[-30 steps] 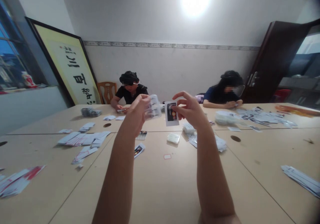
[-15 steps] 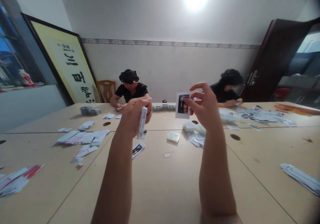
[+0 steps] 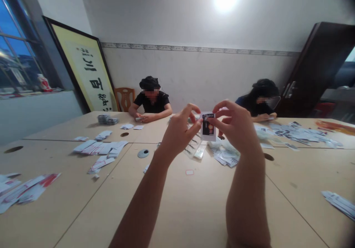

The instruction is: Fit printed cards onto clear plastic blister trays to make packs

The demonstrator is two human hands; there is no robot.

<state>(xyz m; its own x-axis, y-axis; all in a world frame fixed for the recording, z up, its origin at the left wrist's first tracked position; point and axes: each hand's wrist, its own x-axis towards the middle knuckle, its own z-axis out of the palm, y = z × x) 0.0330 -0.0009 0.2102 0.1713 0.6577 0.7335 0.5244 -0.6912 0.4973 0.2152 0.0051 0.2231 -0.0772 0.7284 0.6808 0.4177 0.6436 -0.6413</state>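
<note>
A small white-bordered card (image 3: 208, 129) with a dark printed picture is held upright between my two hands above the table. My left hand (image 3: 185, 128) pinches its left edge with thumb and finger. From the other side, my right hand (image 3: 231, 124) grips the right edge, its thumb over the print. Behind my left hand lies a clear sheet with thin dark items (image 3: 192, 146), partly hidden. A small clear packet (image 3: 199, 152) is below the card, near a pile of white cards (image 3: 226, 156).
Stacks of white papers (image 3: 95, 147) lie on the table (image 3: 177, 211) at the left, a strip pile (image 3: 338, 203) at the right edge. Two people (image 3: 152, 102) (image 3: 263, 100) sit opposite. A round grey cap (image 3: 143, 153) lies left of my left forearm.
My left hand has let go of the thin clear stack, moved right and taken the card's left edge. My right hand still holds the card, now slightly lower. The view has shifted left.
</note>
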